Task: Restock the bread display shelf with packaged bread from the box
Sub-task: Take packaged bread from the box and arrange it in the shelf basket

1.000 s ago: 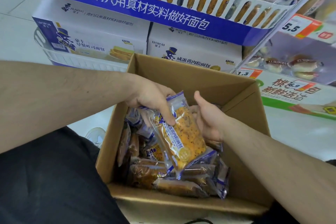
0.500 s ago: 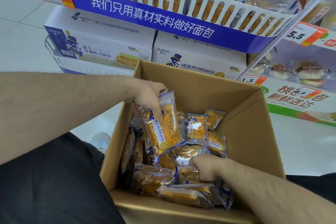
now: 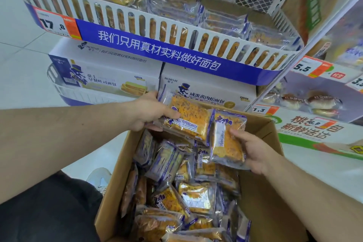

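Note:
An open cardboard box point(image 3: 261, 208) in front of me holds several clear-and-purple packets of orange-topped bread point(image 3: 196, 196). My left hand point(image 3: 149, 113) grips one bread packet point(image 3: 188, 118) above the box's far edge, thumb on top. Beside it, my right hand point(image 3: 253, 151) holds a second packet point(image 3: 225, 139) from underneath, over the right side of the box. Above them hangs the white slotted display basket point(image 3: 176, 33) with a blue banner, partly filled with similar packets.
Two white printed bread cartons point(image 3: 110, 68) sit in a lower basket behind the box. Right of it are shelves with price tags point(image 3: 312, 68) and wrapped buns point(image 3: 306, 102). My dark-clothed leg point(image 3: 49, 212) and a shoe point(image 3: 98, 179) lie left of the box on the pale floor.
My right hand came up out of the box with a second packet. My left hand lifted its packet higher, toward the display basket. The view has moved closer to the shelf.

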Tool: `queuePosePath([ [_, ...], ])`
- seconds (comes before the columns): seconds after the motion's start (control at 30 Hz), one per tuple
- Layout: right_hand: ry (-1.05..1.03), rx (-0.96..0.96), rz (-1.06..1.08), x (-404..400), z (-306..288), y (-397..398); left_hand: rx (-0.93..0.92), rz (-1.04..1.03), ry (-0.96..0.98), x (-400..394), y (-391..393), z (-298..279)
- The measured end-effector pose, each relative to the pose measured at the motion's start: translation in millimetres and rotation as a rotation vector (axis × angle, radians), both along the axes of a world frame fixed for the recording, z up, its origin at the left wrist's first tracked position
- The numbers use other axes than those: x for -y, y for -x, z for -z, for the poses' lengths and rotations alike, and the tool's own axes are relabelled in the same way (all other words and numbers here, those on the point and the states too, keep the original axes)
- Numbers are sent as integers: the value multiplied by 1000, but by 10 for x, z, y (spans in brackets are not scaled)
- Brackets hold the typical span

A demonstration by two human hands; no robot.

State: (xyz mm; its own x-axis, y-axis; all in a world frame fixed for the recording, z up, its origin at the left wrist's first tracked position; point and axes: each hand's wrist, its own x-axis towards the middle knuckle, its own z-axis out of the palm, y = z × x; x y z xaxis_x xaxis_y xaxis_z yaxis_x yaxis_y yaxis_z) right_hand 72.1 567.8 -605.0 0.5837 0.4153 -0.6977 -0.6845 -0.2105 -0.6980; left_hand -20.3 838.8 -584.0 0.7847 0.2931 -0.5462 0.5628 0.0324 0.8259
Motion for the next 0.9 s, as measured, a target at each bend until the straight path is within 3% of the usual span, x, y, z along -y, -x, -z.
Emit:
queuePosePath([
  [0.13, -198, 106, 64, -123, -365, -11, 36, 38, 9, -49, -4, -86],
  [0.3, -188, 304, -267, -286, -820, 14, -17, 362, 23, -76, 70, -190],
  [0.47, -123, 150, -432, -469, -750, 148, -20, 533, 112, 95, 38, -278],
  [0.7, -230, -248, -101, -433, -338, 264, -91, 195, 351, 149, -24, -361],
  [0.83, -331, -278, 41, -480, -317, 292, -25, 36, 452, 151, -62, -369],
  [0.9, -326, -226, 88, -536, -376, 308, 29, 65, 424, 243, -44, -389],
])
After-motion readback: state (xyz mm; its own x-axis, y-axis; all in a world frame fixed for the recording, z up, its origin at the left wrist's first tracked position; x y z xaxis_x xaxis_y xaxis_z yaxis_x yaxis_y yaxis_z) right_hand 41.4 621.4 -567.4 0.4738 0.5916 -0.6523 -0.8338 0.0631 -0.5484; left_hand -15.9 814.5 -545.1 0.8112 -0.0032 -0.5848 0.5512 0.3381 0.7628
